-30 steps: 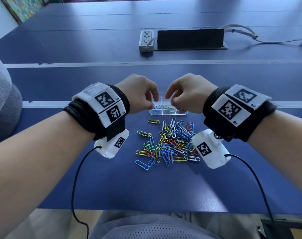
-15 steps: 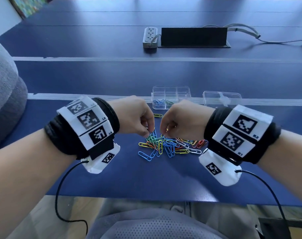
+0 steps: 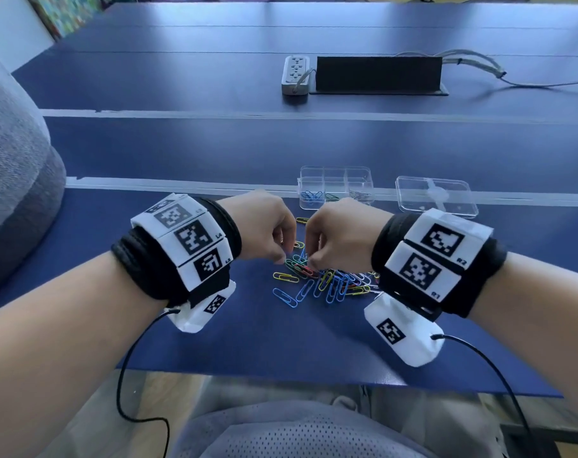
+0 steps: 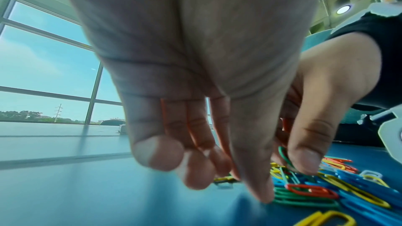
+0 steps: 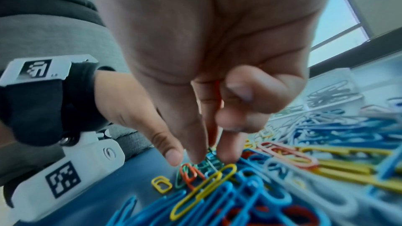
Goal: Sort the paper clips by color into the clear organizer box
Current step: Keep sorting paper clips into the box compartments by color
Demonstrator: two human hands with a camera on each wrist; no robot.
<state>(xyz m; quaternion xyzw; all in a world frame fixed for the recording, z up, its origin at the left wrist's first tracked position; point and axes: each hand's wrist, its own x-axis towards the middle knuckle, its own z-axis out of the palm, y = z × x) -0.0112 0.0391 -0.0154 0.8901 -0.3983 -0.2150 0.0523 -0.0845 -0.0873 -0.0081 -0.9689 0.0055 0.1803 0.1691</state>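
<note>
1. Clips lie piled and tangled near the table's front edge. We risk lifting mixed colours or flicking strays off.
2. Left hand curls round red clips. Right hand pinches a green clip. The pile sits right under both.
3. Box sits farther back, well apart.

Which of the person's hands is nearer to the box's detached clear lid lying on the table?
Right. The right hand is just in front and left of the lid; the left hand lies farther left, beyond the right one.
</note>
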